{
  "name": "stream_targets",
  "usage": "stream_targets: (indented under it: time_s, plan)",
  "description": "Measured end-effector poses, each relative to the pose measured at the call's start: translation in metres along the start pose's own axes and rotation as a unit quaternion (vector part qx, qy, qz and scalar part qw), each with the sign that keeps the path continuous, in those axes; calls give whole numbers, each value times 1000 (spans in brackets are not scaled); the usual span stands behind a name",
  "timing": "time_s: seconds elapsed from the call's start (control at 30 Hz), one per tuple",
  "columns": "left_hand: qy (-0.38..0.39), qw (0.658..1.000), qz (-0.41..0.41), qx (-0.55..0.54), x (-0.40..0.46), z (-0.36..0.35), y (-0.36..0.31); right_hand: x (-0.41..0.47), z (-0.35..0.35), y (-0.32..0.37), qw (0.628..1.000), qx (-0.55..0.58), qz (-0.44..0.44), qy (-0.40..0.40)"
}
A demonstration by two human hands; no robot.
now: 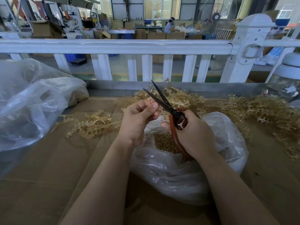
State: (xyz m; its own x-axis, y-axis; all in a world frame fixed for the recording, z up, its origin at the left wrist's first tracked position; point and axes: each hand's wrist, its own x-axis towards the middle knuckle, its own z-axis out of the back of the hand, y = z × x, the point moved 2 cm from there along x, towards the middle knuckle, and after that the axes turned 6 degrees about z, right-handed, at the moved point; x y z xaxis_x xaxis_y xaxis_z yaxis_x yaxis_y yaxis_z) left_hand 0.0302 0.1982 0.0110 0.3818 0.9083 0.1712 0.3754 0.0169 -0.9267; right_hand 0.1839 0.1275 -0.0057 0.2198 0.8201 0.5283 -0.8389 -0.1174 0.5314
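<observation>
Scissors (168, 109), blades apart, are gripped by the right hand (193, 132) above a plastic bag (178, 176) on the worktop (48, 176); a small gold sprig (159, 111) is pinched by the left hand (139, 117).

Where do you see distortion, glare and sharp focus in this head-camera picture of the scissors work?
Head view: fence pickets lean outward at the edges, wide-angle distortion; windows glare white; right hand, scissors and the gold sprig the left hand pinches are sharp; clear bag shows sheen.

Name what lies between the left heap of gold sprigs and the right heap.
Head view: the left hand pinching a sprig, the right hand gripping open scissors, and under them a clear bag holding gold bits.
</observation>
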Motion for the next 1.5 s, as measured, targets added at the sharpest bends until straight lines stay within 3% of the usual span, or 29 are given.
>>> stream_targets:
  time_s: [0.4,1.5]
  plan:
    - [21,995,43,-84,0,3,2,1,2,3,995,-92,41,-7]
    - [21,991,78,-111,-2,1,2,-1,8,11,994,-71,70,-48]
